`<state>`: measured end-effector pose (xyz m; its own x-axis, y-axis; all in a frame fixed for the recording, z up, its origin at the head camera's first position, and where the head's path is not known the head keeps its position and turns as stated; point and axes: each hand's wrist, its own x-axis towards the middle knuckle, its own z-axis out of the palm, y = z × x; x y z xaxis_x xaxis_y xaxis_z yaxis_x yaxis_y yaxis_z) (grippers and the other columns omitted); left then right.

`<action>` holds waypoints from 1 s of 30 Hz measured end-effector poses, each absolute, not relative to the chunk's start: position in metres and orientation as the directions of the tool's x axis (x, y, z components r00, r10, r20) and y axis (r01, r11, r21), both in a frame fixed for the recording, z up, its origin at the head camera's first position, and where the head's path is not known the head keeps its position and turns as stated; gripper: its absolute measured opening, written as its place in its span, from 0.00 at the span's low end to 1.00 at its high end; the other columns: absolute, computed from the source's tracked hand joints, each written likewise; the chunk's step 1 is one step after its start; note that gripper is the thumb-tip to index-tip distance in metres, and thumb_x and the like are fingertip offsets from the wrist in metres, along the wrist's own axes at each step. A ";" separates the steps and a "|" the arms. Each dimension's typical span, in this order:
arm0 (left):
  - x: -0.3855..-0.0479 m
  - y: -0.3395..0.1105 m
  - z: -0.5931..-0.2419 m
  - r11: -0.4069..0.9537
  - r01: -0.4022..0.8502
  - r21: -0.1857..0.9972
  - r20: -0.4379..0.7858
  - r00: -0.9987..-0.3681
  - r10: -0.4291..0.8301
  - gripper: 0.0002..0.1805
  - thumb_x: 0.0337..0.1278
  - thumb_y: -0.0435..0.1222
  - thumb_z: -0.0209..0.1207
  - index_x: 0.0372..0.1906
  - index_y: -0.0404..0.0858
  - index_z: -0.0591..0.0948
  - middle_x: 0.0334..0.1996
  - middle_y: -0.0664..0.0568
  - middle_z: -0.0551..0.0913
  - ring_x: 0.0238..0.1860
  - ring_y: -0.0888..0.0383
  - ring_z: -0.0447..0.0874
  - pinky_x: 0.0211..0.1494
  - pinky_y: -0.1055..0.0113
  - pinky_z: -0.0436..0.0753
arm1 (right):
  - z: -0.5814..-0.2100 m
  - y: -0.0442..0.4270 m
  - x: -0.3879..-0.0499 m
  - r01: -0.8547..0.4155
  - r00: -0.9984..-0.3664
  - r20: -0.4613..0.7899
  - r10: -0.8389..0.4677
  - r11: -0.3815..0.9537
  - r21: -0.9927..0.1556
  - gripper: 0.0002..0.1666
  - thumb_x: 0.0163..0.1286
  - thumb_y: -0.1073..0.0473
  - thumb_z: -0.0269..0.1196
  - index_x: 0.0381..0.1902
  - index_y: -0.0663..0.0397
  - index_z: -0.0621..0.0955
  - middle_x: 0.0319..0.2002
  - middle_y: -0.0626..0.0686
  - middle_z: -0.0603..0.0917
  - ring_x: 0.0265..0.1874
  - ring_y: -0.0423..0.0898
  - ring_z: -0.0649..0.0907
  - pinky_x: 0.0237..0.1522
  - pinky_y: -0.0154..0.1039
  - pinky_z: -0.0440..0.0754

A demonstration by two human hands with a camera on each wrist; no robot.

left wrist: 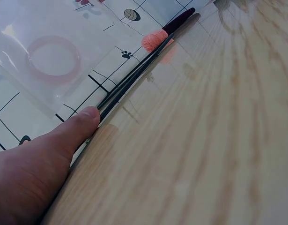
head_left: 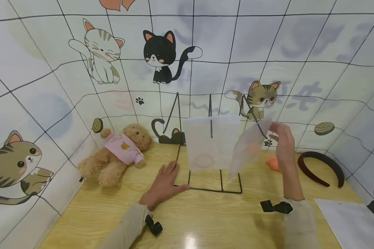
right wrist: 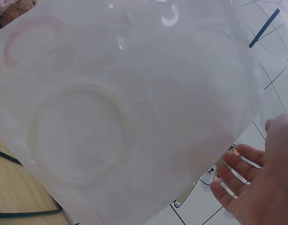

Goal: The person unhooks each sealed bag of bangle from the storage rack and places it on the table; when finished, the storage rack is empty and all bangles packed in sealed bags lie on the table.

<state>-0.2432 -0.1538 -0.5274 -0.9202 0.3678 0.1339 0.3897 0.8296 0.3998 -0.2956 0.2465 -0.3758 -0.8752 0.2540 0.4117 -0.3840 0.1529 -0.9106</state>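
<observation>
Black wire rack (head_left: 222,190) stands on the pale wood worktop (head_left: 205,221). Clear bag with a pink ring (head_left: 202,143) hangs at the rack's middle arm; second clear bag, holding a pale ring (head_left: 250,147), slants at the rack's right arm, overlapping the first. Both bags screen the rear of the rack's base.

Left hand (head_left: 166,183): fingers spread, nothing grasped, resting at the rack's left side, thumb touching its front bar. Right hand (head_left: 283,143): fingers loosely bent and free, just beside the slanted bag, right of the rack.

Left of the rack: teddy bear (head_left: 119,152) in a pink top. Right of it: peach yarn ball (head_left: 272,163), partly blocked by the right hand; dark headband (head_left: 339,169); farther right, white sheet (head_left: 346,221).
</observation>
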 end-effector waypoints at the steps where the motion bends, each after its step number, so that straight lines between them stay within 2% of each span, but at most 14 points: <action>1: -0.244 -0.154 -0.529 0.830 0.393 0.396 0.140 -0.919 0.369 0.58 0.58 0.73 0.49 0.79 0.35 0.53 0.81 0.43 0.48 0.82 0.48 0.43 0.82 0.45 0.41 | -0.375 0.246 -0.295 -0.394 -0.873 0.419 0.252 0.145 -0.908 0.24 0.82 0.44 0.45 0.59 0.52 0.78 0.50 0.41 0.80 0.53 0.37 0.78 0.54 0.26 0.78; 6: -0.244 -0.158 -0.533 0.845 0.387 0.370 0.165 -0.922 0.350 0.58 0.56 0.73 0.50 0.79 0.35 0.56 0.80 0.43 0.51 0.81 0.47 0.46 0.81 0.44 0.44 | -0.372 0.243 -0.293 -0.462 -0.856 0.460 0.238 0.050 -0.885 0.22 0.81 0.47 0.49 0.55 0.56 0.80 0.45 0.46 0.82 0.48 0.39 0.81 0.51 0.26 0.81; 10: -0.244 -0.161 -0.531 0.853 0.373 0.365 0.147 -0.928 0.342 0.59 0.56 0.74 0.49 0.79 0.37 0.54 0.80 0.44 0.50 0.81 0.49 0.44 0.82 0.46 0.42 | -0.369 0.242 -0.291 -0.488 -0.842 0.477 0.253 0.019 -0.872 0.21 0.79 0.49 0.53 0.52 0.60 0.81 0.41 0.47 0.83 0.44 0.40 0.82 0.48 0.27 0.82; 17: -0.243 -0.160 -0.528 0.844 0.376 0.383 0.137 -0.926 0.351 0.58 0.57 0.73 0.50 0.79 0.36 0.53 0.80 0.44 0.48 0.82 0.49 0.43 0.82 0.46 0.41 | -0.364 0.248 -0.283 -0.431 -0.867 0.428 0.256 0.044 -0.901 0.18 0.77 0.46 0.56 0.44 0.55 0.83 0.39 0.45 0.83 0.39 0.40 0.82 0.48 0.27 0.78; 24: -0.242 -0.155 -0.526 0.841 0.376 0.390 0.123 -0.926 0.357 0.58 0.58 0.72 0.50 0.79 0.36 0.53 0.80 0.43 0.48 0.82 0.49 0.42 0.82 0.45 0.41 | -0.361 0.254 -0.275 -0.427 -0.863 0.425 0.273 0.057 -0.902 0.13 0.76 0.51 0.59 0.39 0.53 0.83 0.42 0.45 0.81 0.47 0.41 0.79 0.50 0.24 0.78; 27: -0.243 -0.152 -0.526 0.838 0.380 0.392 0.129 -0.924 0.359 0.57 0.58 0.72 0.51 0.79 0.36 0.53 0.80 0.43 0.49 0.82 0.48 0.43 0.82 0.45 0.42 | -0.358 0.253 -0.272 -0.483 -0.828 0.473 0.300 0.044 -0.874 0.10 0.75 0.56 0.60 0.34 0.52 0.84 0.35 0.44 0.81 0.40 0.41 0.76 0.43 0.25 0.77; 30: -0.243 -0.150 -0.527 0.835 0.385 0.393 0.132 -0.923 0.363 0.57 0.58 0.72 0.51 0.79 0.36 0.53 0.80 0.43 0.49 0.82 0.48 0.43 0.82 0.45 0.42 | -0.356 0.252 -0.270 -0.580 -0.773 0.547 0.321 -0.010 -0.815 0.11 0.73 0.63 0.61 0.29 0.54 0.84 0.27 0.45 0.77 0.30 0.42 0.72 0.33 0.28 0.72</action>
<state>-0.2430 -0.1496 -0.5266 -0.9226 0.3625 0.1321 0.3845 0.8353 0.3930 -0.2696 0.2522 -0.3560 -0.7734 0.3207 0.5469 -0.5801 -0.0100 -0.8145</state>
